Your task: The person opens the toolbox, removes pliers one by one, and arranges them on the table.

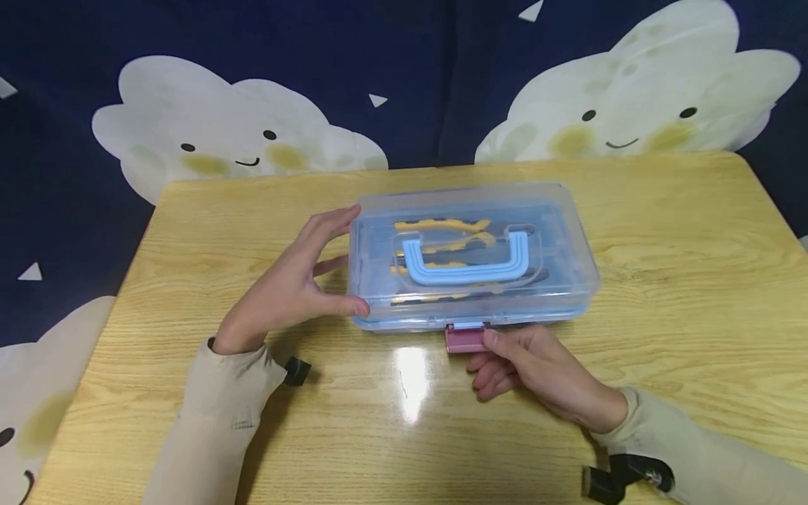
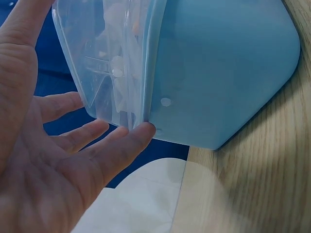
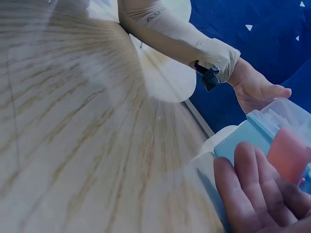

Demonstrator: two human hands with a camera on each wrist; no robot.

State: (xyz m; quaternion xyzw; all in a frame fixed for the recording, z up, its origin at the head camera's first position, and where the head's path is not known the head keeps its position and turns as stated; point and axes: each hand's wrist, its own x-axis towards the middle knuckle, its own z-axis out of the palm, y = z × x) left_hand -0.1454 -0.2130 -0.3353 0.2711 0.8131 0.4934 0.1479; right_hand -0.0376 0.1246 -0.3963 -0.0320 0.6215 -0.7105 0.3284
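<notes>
A clear-lidded, light blue plastic storage box [image 1: 470, 203] stands on the table, its lid lowered and a blue carry handle [image 1: 467, 276] lying flat on top. Through the lid, several yellow and dark tools [image 1: 442, 225] show blurred. My left hand [image 1: 290, 280] spans the box's left end, thumb at the front corner and fingertips toward the back one; the left wrist view has fingertips [image 2: 143, 131] against the rim. At the front, my right hand [image 1: 543, 365] pinches the edge of a pink latch [image 1: 466, 340], thumb on it, which sticks outward from the box.
The wooden table [image 1: 682, 315] extends around the box, with light glaring off it in front. Behind its far edge hangs a dark blue cloth [image 1: 429, 84] printed with smiling white clouds. A black wrist mount [image 1: 297, 371] juts from the left sleeve, another [image 1: 606, 484] from the right.
</notes>
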